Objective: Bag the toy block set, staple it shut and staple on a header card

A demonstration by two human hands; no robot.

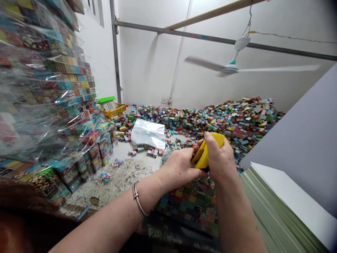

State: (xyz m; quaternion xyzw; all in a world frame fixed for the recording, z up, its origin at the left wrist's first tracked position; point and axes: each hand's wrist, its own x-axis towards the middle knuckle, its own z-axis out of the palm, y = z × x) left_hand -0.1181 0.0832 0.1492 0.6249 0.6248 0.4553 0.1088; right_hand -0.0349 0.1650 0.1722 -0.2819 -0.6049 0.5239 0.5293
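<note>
My right hand point(219, 158) is wrapped around a yellow hand tool point(202, 154), thumb along its top; its exact kind is hard to make out. My left hand point(181, 163), with a metal bangle at the wrist, is closed at the tool's lower left end. What its fingers pinch is hidden. Below both hands sits a clear plastic bag point(189, 200) packed with patterned cubes in tidy rows. Some clear plastic shows just left of my left hand.
Wrapped stacks of cube packs point(76, 88) rise on the left. Loose cubes point(231, 119) are heaped along the back wall. Flat plastic bags point(149, 133) lie mid-table. A yellow basket point(114, 110) stands behind. Stacked sheets point(284, 203) are at right; a ceiling fan point(229, 69) hangs above.
</note>
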